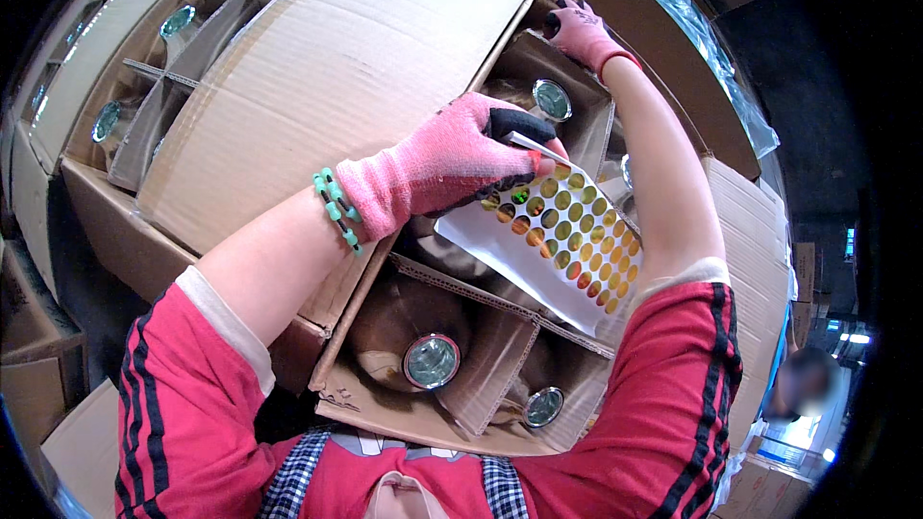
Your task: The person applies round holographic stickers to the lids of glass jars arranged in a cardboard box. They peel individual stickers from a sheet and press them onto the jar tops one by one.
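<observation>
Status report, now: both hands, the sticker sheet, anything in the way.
Left hand grips the sticker sheet over the open carton. Right hand rests on the carton's far divider. Capped bottles below; nothing blocking.

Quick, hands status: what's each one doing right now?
Left hand: closed, holding the sticker sheet.
Right hand: reaching into the far side of the box; grip cannot be told.

Both hands wear pink knit gloves with black-coated fingertips, left hand [433, 168], right hand [582, 34]. A green beaded bracelet [336, 210] circles the left wrist. Red short sleeves [183, 404] carry black stripes and cream cuffs.
</observation>
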Tool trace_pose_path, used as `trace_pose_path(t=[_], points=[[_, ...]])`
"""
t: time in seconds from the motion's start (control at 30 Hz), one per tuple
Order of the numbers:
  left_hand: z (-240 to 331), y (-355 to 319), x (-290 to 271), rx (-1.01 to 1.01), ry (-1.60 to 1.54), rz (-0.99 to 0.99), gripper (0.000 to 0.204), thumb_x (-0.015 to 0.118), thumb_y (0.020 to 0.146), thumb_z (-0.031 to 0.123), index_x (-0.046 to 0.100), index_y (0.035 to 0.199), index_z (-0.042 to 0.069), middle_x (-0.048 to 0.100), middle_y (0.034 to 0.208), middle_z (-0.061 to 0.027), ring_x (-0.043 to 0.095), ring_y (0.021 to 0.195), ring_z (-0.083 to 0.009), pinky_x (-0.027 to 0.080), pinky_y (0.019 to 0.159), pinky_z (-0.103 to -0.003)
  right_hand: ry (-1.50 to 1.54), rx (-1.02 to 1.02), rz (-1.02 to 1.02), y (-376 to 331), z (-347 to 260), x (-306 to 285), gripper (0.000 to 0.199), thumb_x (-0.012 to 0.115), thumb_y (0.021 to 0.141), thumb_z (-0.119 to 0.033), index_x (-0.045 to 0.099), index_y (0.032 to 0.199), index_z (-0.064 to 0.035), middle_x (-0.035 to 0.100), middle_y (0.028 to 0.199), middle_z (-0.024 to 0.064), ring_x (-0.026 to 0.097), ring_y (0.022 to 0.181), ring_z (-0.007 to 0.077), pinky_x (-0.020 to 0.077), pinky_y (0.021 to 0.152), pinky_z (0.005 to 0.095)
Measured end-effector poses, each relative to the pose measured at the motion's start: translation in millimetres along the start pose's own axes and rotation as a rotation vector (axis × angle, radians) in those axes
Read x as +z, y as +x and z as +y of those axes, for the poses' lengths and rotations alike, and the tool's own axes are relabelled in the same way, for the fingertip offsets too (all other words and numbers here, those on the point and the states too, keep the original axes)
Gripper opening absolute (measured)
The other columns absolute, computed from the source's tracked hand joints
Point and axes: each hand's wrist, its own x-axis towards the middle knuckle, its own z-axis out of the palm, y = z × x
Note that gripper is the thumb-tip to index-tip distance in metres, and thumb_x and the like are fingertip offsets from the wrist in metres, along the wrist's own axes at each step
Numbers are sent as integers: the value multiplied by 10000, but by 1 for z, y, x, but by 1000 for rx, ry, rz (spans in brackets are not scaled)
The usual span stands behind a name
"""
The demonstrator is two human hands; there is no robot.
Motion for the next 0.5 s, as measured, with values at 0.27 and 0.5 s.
trace_pose_path(t=[0.27,0.5], points=[[4,3,1,-25,26,-4,231,585,740,99,598,945,-7,600,800,-17,544,725,-58,444,687,-189,40,291,529,-39,18,-27,505,691,613,-364,551,1035,-125,422,1210,121,411,1103,309,359,908,398],[-4,6,-2,10,25,115,242,623,747,140,599,946,5,594,793,-5,527,704,-56,435,651,-194,772,35,504,-245,-4,-100,346,636,700,-151,509,990,-10,528,942,126,509,951,244,389,837,327]])
